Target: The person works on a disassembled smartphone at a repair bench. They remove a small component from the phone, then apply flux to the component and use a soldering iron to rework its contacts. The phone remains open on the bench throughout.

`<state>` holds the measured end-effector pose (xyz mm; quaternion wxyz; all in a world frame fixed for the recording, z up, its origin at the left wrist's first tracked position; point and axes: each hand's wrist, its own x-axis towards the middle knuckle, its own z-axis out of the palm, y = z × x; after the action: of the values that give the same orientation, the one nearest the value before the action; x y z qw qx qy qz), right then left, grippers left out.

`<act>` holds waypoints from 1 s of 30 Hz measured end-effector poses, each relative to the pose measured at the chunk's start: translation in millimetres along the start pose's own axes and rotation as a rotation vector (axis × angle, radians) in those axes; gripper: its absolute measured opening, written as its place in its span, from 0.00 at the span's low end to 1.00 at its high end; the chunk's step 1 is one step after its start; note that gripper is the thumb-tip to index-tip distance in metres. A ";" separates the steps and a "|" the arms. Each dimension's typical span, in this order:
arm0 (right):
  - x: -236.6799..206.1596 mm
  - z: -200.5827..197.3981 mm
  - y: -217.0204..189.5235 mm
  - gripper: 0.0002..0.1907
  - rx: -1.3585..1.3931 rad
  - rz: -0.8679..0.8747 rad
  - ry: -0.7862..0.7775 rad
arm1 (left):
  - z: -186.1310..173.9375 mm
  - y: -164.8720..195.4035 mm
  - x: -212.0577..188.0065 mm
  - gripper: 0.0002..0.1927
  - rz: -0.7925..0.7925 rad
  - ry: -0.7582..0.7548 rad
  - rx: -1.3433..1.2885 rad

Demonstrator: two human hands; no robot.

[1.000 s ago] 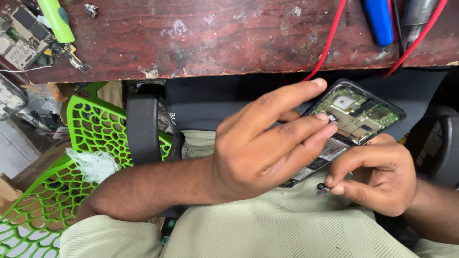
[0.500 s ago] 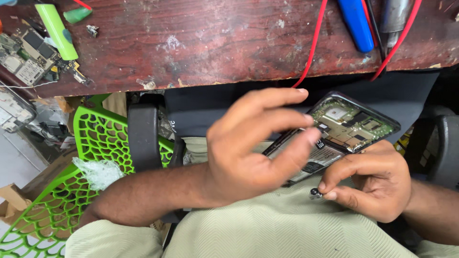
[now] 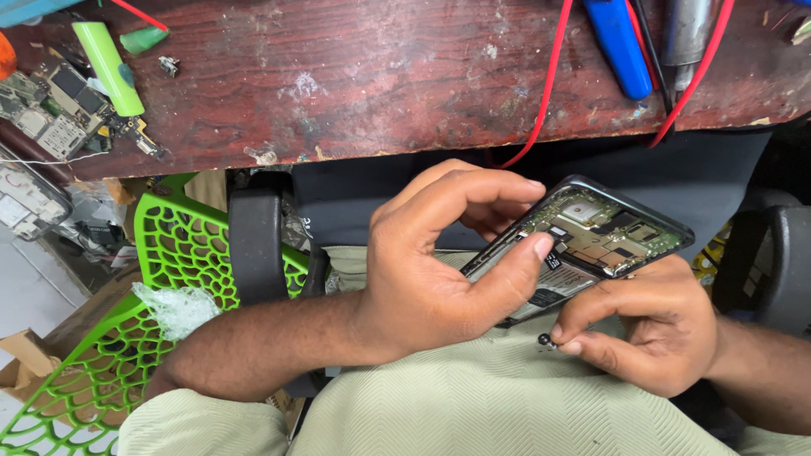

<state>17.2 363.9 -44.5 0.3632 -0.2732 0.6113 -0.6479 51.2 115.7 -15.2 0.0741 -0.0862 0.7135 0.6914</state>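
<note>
Both hands (image 3: 439, 270) grip opened phone (image 3: 591, 241), circuitry exposed.

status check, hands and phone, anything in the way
Left hand gripping opened phone. Right hand under it, pinching small dark part. Nothing blocking.

Your two forearms bare to the elbow, no sleeves in view, your left hand (image 3: 431, 270) at 9 o'clock of your right hand (image 3: 650, 329), no rings or watch visible, pale green herringbone-weave garment over your lap at 6 o'clock
</note>
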 end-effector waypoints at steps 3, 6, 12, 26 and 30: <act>2.1 1.1 -1.5 0.03 -0.054 -0.001 -0.017 | 0.7 -0.3 -1.3 0.16 -0.002 0.001 0.017; 2.8 2.8 -2.4 0.03 -0.042 0.004 -0.029 | 1.4 -1.1 -1.8 0.16 0.002 0.003 0.027; 3.7 6.3 -1.6 0.04 -0.061 -0.008 -0.029 | 2.1 -0.7 0.3 0.16 0.016 0.018 0.055; 9.0 6.0 -5.5 0.03 -0.010 -0.022 -0.062 | 5.5 -2.7 -3.1 0.13 -0.067 -0.016 0.026; 10.7 5.0 -5.4 0.04 -0.044 0.000 -0.060 | 6.4 -4.5 -0.2 0.12 -0.095 -0.021 0.006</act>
<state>14.1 352.3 -39.6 0.3750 -0.3004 0.6144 -0.6258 52.3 122.0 -19.8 0.1147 -0.1123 0.7097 0.6859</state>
